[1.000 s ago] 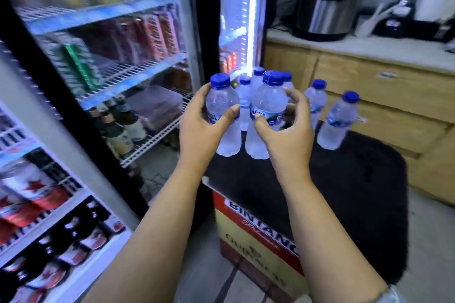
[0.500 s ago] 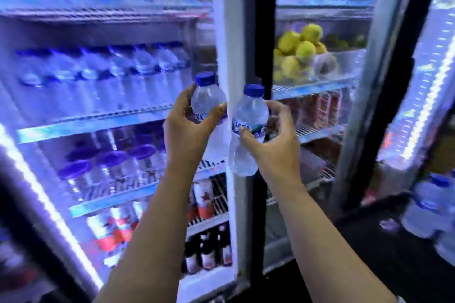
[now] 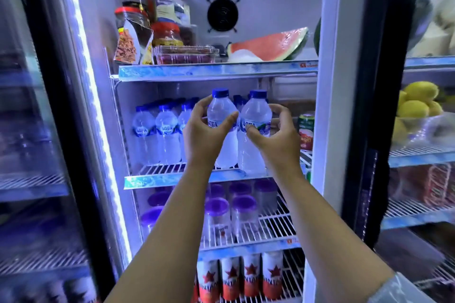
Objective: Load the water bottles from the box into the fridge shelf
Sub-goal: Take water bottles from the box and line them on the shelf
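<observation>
My left hand (image 3: 204, 133) grips a small clear water bottle with a blue cap (image 3: 221, 110). My right hand (image 3: 275, 138) grips a second one (image 3: 256, 113) right beside it. Both bottles stand upright at the front edge of the fridge's middle wire shelf (image 3: 172, 177); whether their bases touch it I cannot tell. Several more of the same bottles (image 3: 157, 130) are lined up on the left part of that shelf. The box is out of view.
A red and green can (image 3: 306, 130) stands at the shelf's right end. The shelf above holds jars (image 3: 138, 32) and a watermelon wedge (image 3: 270, 44). Purple-lidded cups (image 3: 231, 209) and red star cans (image 3: 251, 275) fill lower shelves. The fridge's white frame (image 3: 330, 106) borders the right.
Both hands lifted the two bottles from the group on the box, swung left to the fridge and brought them up to the middle shelf beside the bottles there.
</observation>
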{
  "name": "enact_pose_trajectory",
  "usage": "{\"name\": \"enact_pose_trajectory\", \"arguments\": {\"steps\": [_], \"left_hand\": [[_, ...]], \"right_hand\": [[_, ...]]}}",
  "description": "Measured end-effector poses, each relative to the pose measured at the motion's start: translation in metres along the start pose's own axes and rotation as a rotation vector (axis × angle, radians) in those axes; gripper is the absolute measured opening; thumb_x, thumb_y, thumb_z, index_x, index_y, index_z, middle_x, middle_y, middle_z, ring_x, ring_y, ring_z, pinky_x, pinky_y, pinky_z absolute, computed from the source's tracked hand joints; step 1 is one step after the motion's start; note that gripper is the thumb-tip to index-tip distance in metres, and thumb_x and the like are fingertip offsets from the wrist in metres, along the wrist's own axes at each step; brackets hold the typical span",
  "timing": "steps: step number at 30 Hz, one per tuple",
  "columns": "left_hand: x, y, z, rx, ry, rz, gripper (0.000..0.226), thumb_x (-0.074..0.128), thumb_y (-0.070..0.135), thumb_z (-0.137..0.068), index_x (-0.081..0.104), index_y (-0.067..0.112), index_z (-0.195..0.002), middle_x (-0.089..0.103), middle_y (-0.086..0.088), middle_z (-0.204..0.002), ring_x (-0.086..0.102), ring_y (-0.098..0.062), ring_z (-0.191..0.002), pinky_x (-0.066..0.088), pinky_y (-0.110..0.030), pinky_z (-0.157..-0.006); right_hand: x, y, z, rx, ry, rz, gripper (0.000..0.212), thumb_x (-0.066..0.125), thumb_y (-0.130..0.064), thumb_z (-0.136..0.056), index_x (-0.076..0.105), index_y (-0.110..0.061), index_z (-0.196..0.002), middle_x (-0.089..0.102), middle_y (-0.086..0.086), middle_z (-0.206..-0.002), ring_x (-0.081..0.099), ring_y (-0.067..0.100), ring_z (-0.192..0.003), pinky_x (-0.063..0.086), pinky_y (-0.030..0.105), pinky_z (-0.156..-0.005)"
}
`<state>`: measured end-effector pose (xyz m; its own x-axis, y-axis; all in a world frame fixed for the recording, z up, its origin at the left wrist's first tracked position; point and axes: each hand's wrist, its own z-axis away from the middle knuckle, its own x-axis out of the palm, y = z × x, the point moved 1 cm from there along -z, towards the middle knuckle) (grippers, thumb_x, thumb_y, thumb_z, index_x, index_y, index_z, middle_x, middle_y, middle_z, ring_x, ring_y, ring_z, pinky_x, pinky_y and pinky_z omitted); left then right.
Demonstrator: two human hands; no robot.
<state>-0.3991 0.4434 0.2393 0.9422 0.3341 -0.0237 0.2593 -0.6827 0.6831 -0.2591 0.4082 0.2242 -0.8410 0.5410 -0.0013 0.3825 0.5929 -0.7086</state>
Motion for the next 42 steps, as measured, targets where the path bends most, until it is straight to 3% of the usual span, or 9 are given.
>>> {"name": "enact_pose_trajectory", "arguments": {"steps": [5,9,13,19,25,28,30,33,42], "left_hand": [[0.010,-0.025,-0.012,-0.107,0.008,0.013,0.059,0.078,0.041,-0.073,0.053,0.027,-0.125,0.054,0.017,-0.101,0.052,-0.005,-0.091,0.040,-0.014,-0.070],[0.025,-0.040,-0.013,-0.167,0.014,0.037,0.054,0.079,0.039,-0.073,0.056,0.029,-0.121,0.057,0.015,-0.089,0.048,0.011,-0.062,0.039,-0.004,-0.058],[0.038,-0.041,-0.015,-0.169,-0.011,0.006,0.057,0.077,0.042,-0.074,0.054,0.029,-0.124,0.061,0.012,-0.110,0.053,-0.002,-0.079,0.038,0.000,-0.058],[0.057,-0.046,-0.010,-0.183,-0.058,-0.013,0.059,0.076,0.042,-0.076,0.052,0.026,-0.128,0.062,0.003,-0.123,0.056,-0.015,-0.113,0.041,-0.016,-0.078],[0.061,-0.049,-0.010,-0.168,-0.061,-0.012,0.062,0.076,0.041,-0.076,0.050,0.025,-0.130,0.054,-0.001,-0.129,0.053,-0.018,-0.112,0.041,-0.020,-0.081],[0.058,-0.049,-0.008,-0.185,-0.127,-0.044,0.068,0.075,0.040,-0.077,0.044,0.031,-0.136,0.039,-0.007,-0.130,0.047,-0.016,-0.104,0.036,-0.018,-0.084],[0.055,-0.053,-0.005,-0.187,-0.184,-0.108,0.080,0.076,0.040,-0.075,0.034,0.036,-0.142,0.036,-0.005,-0.134,0.048,-0.017,-0.111,0.038,-0.024,-0.085],[0.052,-0.059,0.004,-0.249,-0.195,-0.219,0.087,0.077,0.037,-0.076,0.024,0.036,-0.145,0.039,-0.001,-0.139,0.050,-0.018,-0.116,0.041,-0.029,-0.079],[0.067,-0.052,0.013,-0.253,-0.109,-0.345,0.072,0.075,0.043,-0.075,0.039,0.029,-0.136,0.054,0.003,-0.130,0.059,-0.021,-0.103,0.043,-0.029,-0.063]], "right_hand": [[0.018,0.021,-0.026,0.023,0.003,0.049,0.048,0.076,-0.026,-0.076,0.053,-0.022,-0.118,0.063,-0.006,-0.098,0.055,0.007,-0.072,0.042,0.016,-0.057],[0.022,0.047,-0.036,0.093,0.028,0.096,0.049,0.078,-0.028,-0.076,0.053,-0.023,-0.118,0.057,-0.012,-0.082,0.050,0.001,-0.060,0.041,0.021,-0.051],[0.021,0.063,-0.043,0.113,0.020,0.097,0.052,0.078,-0.028,-0.077,0.050,-0.024,-0.121,0.057,-0.009,-0.089,0.048,0.000,-0.063,0.036,0.012,-0.050],[0.017,0.073,-0.052,0.158,-0.022,0.167,0.057,0.079,-0.029,-0.076,0.052,-0.023,-0.126,0.061,0.000,-0.097,0.056,0.017,-0.076,0.044,0.027,-0.060],[0.017,0.076,-0.058,0.183,-0.095,0.194,0.058,0.078,-0.033,-0.077,0.052,-0.023,-0.128,0.060,-0.001,-0.099,0.059,0.019,-0.088,0.053,0.038,-0.076],[0.016,0.075,-0.059,0.214,-0.120,0.197,0.057,0.077,-0.036,-0.077,0.052,-0.024,-0.126,0.056,-0.002,-0.097,0.056,0.018,-0.085,0.051,0.035,-0.076],[0.014,0.073,-0.060,0.238,-0.133,0.192,0.055,0.076,-0.039,-0.078,0.051,-0.025,-0.125,0.056,-0.002,-0.098,0.056,0.019,-0.086,0.051,0.035,-0.075],[0.013,0.071,-0.062,0.262,-0.135,0.224,0.057,0.077,-0.045,-0.075,0.052,-0.023,-0.121,0.055,-0.001,-0.098,0.055,0.020,-0.086,0.051,0.036,-0.073],[0.000,0.073,-0.074,0.198,-0.109,0.282,0.052,0.077,-0.033,-0.076,0.053,-0.017,-0.120,0.060,0.000,-0.098,0.058,0.022,-0.084,0.050,0.034,-0.069]]}}
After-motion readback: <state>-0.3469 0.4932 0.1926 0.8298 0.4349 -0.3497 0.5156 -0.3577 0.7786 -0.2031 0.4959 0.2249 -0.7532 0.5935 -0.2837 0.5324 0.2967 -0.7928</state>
